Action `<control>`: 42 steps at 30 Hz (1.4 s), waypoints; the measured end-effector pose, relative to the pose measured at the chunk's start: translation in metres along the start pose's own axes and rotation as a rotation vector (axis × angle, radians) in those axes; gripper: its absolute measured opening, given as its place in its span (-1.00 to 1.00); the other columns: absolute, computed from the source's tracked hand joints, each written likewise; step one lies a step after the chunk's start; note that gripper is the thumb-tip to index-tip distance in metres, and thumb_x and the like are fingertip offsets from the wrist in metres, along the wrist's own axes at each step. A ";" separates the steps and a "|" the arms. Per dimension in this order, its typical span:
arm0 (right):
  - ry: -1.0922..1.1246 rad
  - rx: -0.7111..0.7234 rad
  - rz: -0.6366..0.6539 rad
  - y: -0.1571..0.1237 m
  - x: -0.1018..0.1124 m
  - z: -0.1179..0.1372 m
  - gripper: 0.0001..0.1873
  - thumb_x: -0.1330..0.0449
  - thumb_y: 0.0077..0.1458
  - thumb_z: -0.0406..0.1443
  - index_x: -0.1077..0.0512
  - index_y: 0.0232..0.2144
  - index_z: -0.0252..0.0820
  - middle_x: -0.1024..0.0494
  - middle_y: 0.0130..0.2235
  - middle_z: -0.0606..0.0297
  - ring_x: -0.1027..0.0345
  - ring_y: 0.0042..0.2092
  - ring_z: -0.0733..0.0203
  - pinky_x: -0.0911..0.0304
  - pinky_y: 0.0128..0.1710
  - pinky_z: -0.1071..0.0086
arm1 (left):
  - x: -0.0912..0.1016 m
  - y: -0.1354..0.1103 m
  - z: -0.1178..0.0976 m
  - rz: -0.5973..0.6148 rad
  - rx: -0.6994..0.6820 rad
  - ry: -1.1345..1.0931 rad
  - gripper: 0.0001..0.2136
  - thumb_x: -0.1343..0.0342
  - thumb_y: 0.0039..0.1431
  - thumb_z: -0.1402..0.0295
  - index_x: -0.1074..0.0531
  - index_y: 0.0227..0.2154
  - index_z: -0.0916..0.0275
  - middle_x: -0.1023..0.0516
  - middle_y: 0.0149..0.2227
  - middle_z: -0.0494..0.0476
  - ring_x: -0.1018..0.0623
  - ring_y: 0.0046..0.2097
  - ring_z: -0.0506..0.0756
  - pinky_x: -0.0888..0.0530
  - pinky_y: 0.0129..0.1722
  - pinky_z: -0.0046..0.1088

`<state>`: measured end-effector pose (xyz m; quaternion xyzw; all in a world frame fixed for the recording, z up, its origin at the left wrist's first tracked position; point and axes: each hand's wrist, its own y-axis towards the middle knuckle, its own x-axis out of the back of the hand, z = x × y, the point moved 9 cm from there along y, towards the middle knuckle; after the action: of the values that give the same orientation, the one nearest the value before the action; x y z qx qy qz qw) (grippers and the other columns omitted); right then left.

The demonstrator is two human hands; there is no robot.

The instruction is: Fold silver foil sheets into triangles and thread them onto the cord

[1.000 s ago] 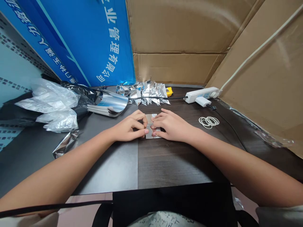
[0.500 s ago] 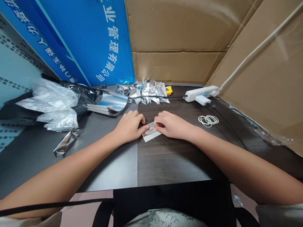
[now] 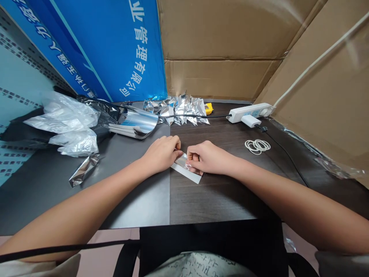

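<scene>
A small folded silver foil sheet (image 3: 186, 172) lies tilted on the dark table (image 3: 219, 196), its white underside showing along the near edge. My left hand (image 3: 162, 153) pinches its left end with curled fingers. My right hand (image 3: 206, 157) is closed on its right part, thumb and fingers pressed onto the foil. Both hands meet over the table's middle.
A row of folded silver foil pieces (image 3: 180, 109) stands at the back. A stack of curled foil sheets (image 3: 135, 125) and crumpled plastic bags (image 3: 69, 125) lie left. White rubber bands (image 3: 257, 146), a power strip (image 3: 249, 112) and its black cable lie right. Cardboard walls surround.
The foil sheet lay flat under both hands' fingertips; it has since been folded and turned to lie diagonally, and both hands now pinch it closer together.
</scene>
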<state>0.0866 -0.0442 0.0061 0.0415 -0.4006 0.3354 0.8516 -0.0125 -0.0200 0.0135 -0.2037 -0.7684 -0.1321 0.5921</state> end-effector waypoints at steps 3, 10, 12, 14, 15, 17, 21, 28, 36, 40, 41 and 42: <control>0.077 -0.005 -0.006 0.001 -0.003 -0.002 -0.89 -0.20 0.17 -0.44 -0.38 -0.38 -0.18 -0.59 -0.55 0.42 -0.46 -0.53 0.32 -0.29 -0.40 0.47 | 0.002 0.000 0.004 0.024 -0.025 -0.115 -0.86 -0.15 0.23 0.43 -0.37 -0.15 0.21 -0.50 -0.29 0.05 -0.48 -0.19 0.15 -0.32 -0.23 -0.37; 0.158 -0.088 -0.031 0.001 -0.007 -0.008 -0.84 -0.14 0.15 -0.46 -0.45 -0.25 -0.16 -0.45 -0.64 0.52 -0.29 -0.68 0.37 -0.17 -0.65 0.53 | 0.004 0.000 0.000 0.059 -0.214 -0.057 -0.98 -0.12 0.23 0.47 -0.42 -0.32 0.24 -0.47 -0.26 0.08 -0.47 -0.17 0.13 -0.32 -0.19 -0.36; 0.170 -0.121 -0.036 0.002 -0.007 -0.011 -0.85 -0.14 0.16 -0.43 -0.45 -0.23 -0.16 -0.43 -0.64 0.52 -0.25 -0.70 0.36 -0.13 -0.69 0.52 | 0.004 -0.004 -0.002 0.033 -0.290 -0.064 -0.96 -0.11 0.24 0.49 -0.42 -0.31 0.25 -0.48 -0.27 0.07 -0.46 -0.18 0.11 -0.33 -0.19 -0.37; 0.147 -0.109 -0.043 0.003 -0.007 -0.012 -0.88 -0.15 0.18 -0.41 -0.44 -0.22 -0.17 -0.44 -0.61 0.51 -0.25 -0.70 0.37 -0.12 -0.67 0.52 | 0.005 -0.010 -0.003 -0.016 -0.362 -0.111 -0.94 -0.09 0.26 0.51 -0.42 -0.30 0.26 -0.48 -0.30 0.05 -0.47 -0.20 0.08 -0.35 -0.20 -0.41; 0.114 -0.087 -0.050 0.004 -0.006 -0.011 -0.89 -0.15 0.19 -0.41 -0.44 -0.23 -0.18 -0.45 -0.60 0.50 -0.26 -0.68 0.38 -0.14 -0.63 0.51 | 0.006 -0.014 -0.003 -0.047 -0.402 -0.143 -0.93 -0.08 0.27 0.52 -0.43 -0.28 0.26 -0.48 -0.30 0.05 -0.47 -0.20 0.07 -0.36 -0.21 -0.43; 0.016 -0.024 -0.083 0.004 -0.004 -0.006 -0.92 -0.18 0.18 -0.42 -0.43 -0.26 -0.19 -0.47 -0.57 0.48 -0.30 -0.60 0.38 -0.17 -0.52 0.50 | 0.009 -0.023 -0.003 -0.113 -0.489 -0.193 -0.91 -0.06 0.32 0.51 -0.46 -0.24 0.27 -0.49 -0.28 0.07 -0.48 -0.20 0.05 -0.40 -0.20 -0.46; -0.079 0.044 -0.139 0.003 -0.001 0.000 -0.84 -0.21 0.17 -0.44 -0.45 -0.17 -0.20 -0.50 -0.47 0.43 -0.35 -0.47 0.36 -0.13 -0.42 0.49 | 0.011 -0.036 -0.004 -0.215 -0.642 -0.200 -0.87 -0.05 0.37 0.47 -0.50 -0.17 0.29 -0.52 -0.26 0.12 -0.49 -0.20 0.03 -0.44 -0.19 -0.48; -0.163 0.146 -0.172 0.000 -0.004 0.004 -0.76 -0.19 0.17 -0.46 -0.56 -0.14 -0.18 -0.51 -0.36 0.30 -0.39 -0.30 0.26 -0.21 -0.28 0.43 | 0.014 -0.042 -0.003 -0.228 -0.739 -0.168 -0.82 -0.03 0.40 0.45 -0.55 -0.14 0.27 -0.55 -0.25 0.14 -0.50 -0.22 0.03 -0.45 -0.20 -0.47; -0.272 0.152 -0.162 -0.001 -0.011 0.004 -0.83 -0.16 0.24 -0.36 -0.55 -0.19 -0.20 -0.47 -0.30 0.24 -0.38 -0.29 0.24 -0.20 -0.31 0.41 | 0.019 -0.045 0.002 -0.232 -0.738 -0.260 -0.84 -0.09 0.35 0.50 -0.57 -0.15 0.27 -0.61 -0.21 0.16 -0.56 -0.21 0.02 -0.49 -0.18 -0.48; -0.399 0.158 -0.189 -0.007 -0.011 0.014 -0.79 -0.10 0.32 -0.29 -0.55 -0.16 -0.15 -0.42 -0.29 0.29 -0.28 -0.43 0.33 -0.11 -0.42 0.40 | 0.019 -0.047 0.000 -0.222 -0.774 -0.266 -0.81 -0.07 0.33 0.55 -0.57 -0.15 0.26 -0.62 -0.21 0.18 -0.58 -0.20 0.04 -0.49 -0.18 -0.46; -0.452 0.165 -0.201 -0.009 -0.011 0.017 -0.78 -0.09 0.33 -0.28 -0.54 -0.13 -0.13 -0.43 -0.26 0.28 -0.25 -0.46 0.34 -0.06 -0.46 0.40 | 0.019 -0.048 0.000 -0.221 -0.782 -0.263 -0.81 -0.07 0.33 0.56 -0.57 -0.15 0.26 -0.62 -0.21 0.18 -0.57 -0.20 0.04 -0.49 -0.18 -0.45; -0.503 0.178 -0.215 -0.010 -0.012 0.020 -0.78 -0.09 0.33 -0.28 -0.54 -0.11 -0.11 -0.44 -0.22 0.27 -0.22 -0.48 0.35 -0.02 -0.49 0.39 | 0.019 -0.048 0.000 -0.218 -0.788 -0.258 -0.80 -0.07 0.32 0.57 -0.57 -0.14 0.27 -0.61 -0.21 0.18 -0.57 -0.20 0.05 -0.49 -0.19 -0.45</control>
<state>0.0744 -0.0648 0.0131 0.2402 -0.5614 0.2564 0.7493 -0.0389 -0.0600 0.0334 -0.3466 -0.7442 -0.4507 0.3506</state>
